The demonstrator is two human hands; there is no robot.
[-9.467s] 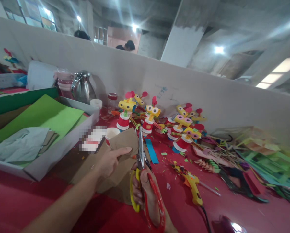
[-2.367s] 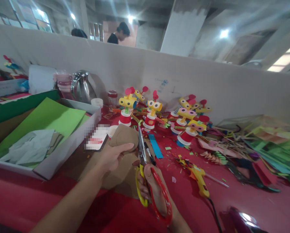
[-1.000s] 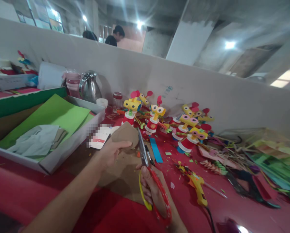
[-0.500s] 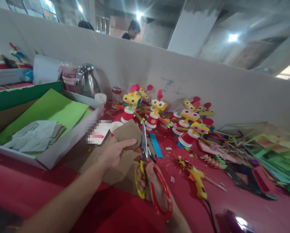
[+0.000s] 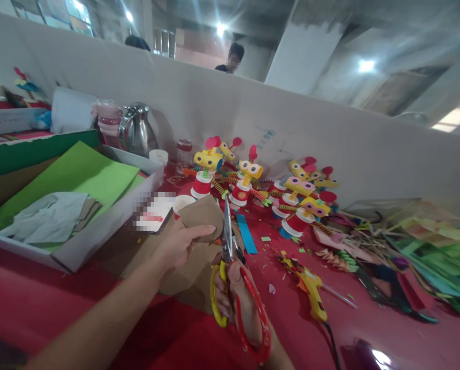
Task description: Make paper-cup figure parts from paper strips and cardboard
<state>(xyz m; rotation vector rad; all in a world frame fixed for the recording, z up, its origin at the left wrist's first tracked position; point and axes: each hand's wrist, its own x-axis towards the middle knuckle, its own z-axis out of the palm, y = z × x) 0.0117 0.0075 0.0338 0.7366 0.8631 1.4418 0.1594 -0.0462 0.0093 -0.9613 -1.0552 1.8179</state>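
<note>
Pinched in my left hand [image 5: 179, 244] is a piece of brown cardboard [image 5: 202, 213] with a curved edge and a drawn line on it. My index finger lies along its face. My right hand [image 5: 239, 293] grips a pair of scissors [image 5: 227, 236] by a red and a yellow handle loop, blades pointing up and away. The blades stand at the cardboard's right edge. A larger sheet of brown cardboard [image 5: 187, 277] lies on the red table beneath both hands. Just behind the held piece is a white paper cup [image 5: 183, 202], partly hidden, next to a phone [image 5: 154, 213].
Several paper-cup robot figures [image 5: 241, 192] stand along the wall. A yellow glue gun [image 5: 312, 293] lies to the right, near coloured paper sheets [image 5: 438, 257]. A white box [image 5: 110, 221] with green paper is at left. A steel jug [image 5: 139, 131] and a glass jar [image 5: 184, 154] stand behind.
The scissors' handles have spread slightly and moved a little down and left with my right hand. My left hand and the cardboard barely shifted. A person beyond the wall moved right.
</note>
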